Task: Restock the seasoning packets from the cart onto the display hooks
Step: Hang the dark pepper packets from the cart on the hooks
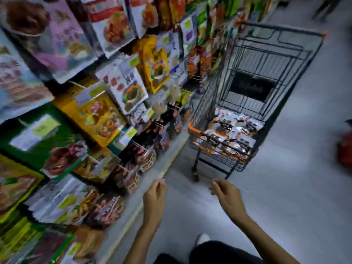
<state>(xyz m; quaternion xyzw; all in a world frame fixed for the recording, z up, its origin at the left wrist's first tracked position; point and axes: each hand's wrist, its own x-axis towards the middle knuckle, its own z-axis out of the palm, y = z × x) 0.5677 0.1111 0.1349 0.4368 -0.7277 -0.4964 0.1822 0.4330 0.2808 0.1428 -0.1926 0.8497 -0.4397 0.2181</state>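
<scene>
On the left, the hooks (pixel 76 84) are carrying hanging stock, blurred here. The left hand (pixel 154 195) and right hand (pixel 226 195) are hovering low in front of the person, both grips loosely curled and holding nothing. The packets (pixel 232 134) are lying heaped in the near end of the cart (pixel 207 96), ahead and well apart from both hands. The step is probably fetching: stepping close, then taking a few packets by their top edges, all facing 1 way for hooking.

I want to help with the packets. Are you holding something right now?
Nothing: left hand and right hand are loosely curled and empty; packets lie in the cart.
</scene>
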